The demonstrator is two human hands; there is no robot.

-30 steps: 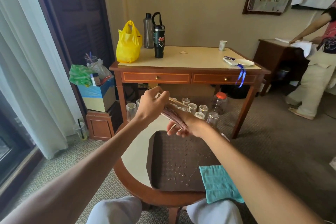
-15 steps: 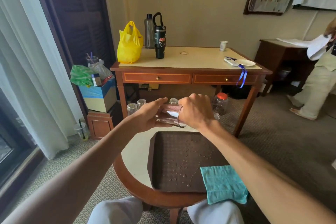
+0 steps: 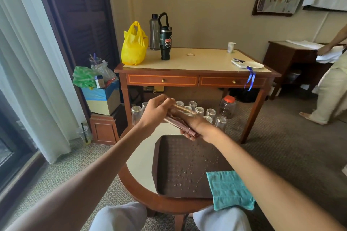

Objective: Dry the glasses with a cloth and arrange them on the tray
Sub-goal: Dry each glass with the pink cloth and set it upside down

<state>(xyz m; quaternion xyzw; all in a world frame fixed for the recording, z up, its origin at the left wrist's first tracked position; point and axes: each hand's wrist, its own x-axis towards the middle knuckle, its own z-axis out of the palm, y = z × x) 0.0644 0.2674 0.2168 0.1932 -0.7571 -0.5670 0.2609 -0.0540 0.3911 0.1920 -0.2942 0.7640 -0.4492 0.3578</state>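
Above tray's (image 3: 178,155) far edge, left grip (image 3: 157,111) tight round glass (image 3: 185,110), right grip (image 3: 198,129) tight round pink cloth (image 3: 179,124)

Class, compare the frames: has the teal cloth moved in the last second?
No. The teal cloth still lies over the near right corner of the brown tray, overhanging the round table's edge as before.
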